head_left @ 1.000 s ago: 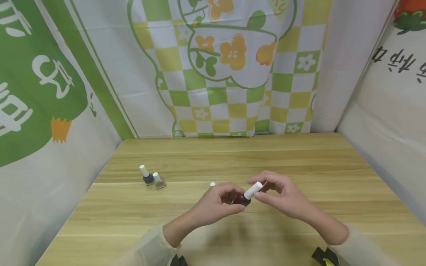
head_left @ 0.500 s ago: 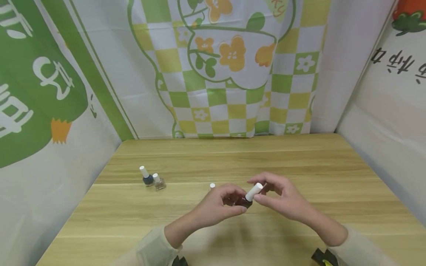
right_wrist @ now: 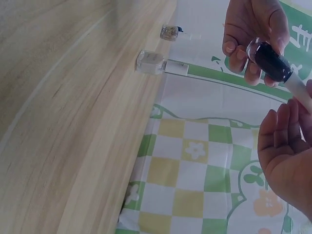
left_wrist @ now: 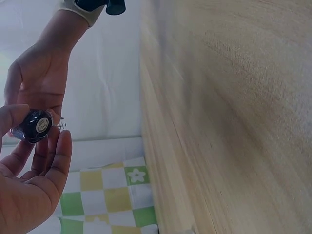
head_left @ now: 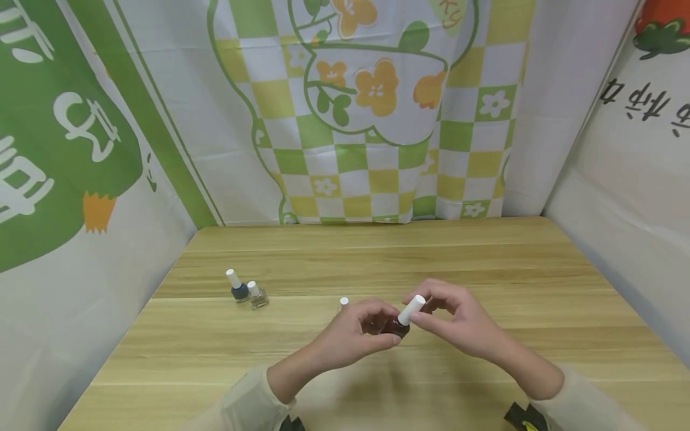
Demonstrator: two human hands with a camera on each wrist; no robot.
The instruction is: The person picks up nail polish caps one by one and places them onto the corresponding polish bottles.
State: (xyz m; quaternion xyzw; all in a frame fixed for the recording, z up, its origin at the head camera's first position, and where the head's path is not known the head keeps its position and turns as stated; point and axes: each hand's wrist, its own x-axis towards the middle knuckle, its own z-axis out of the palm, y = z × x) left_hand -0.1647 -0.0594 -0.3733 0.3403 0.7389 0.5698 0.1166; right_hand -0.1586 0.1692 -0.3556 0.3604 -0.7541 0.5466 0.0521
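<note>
In the head view my left hand (head_left: 347, 335) holds a dark nail polish bottle (head_left: 396, 327) by its glass body, tilted above the table. Its long white cap (head_left: 412, 309) points up and right, and my right hand (head_left: 458, 317) pinches it between thumb and fingers. The bottle's round labelled base (left_wrist: 43, 125) faces the left wrist camera. From the right wrist, the dark glass (right_wrist: 270, 61) shows between the left fingers, with the cap still on it. Behind the left hand stands another polish bottle; only its white cap (head_left: 344, 301) shows in the head view.
Farther left on the wooden table (head_left: 302, 251) stand a dark blue polish bottle (head_left: 239, 291) and a clear one (head_left: 259, 297), close together, both white-capped. A patterned curtain (head_left: 350, 173) hangs at the table's back edge, with printed cloth walls on both sides.
The right hand's fingertips have closed in slightly on the white cap. The left hand and the bottle have hardly moved, and the bottles on the table stay put.
</note>
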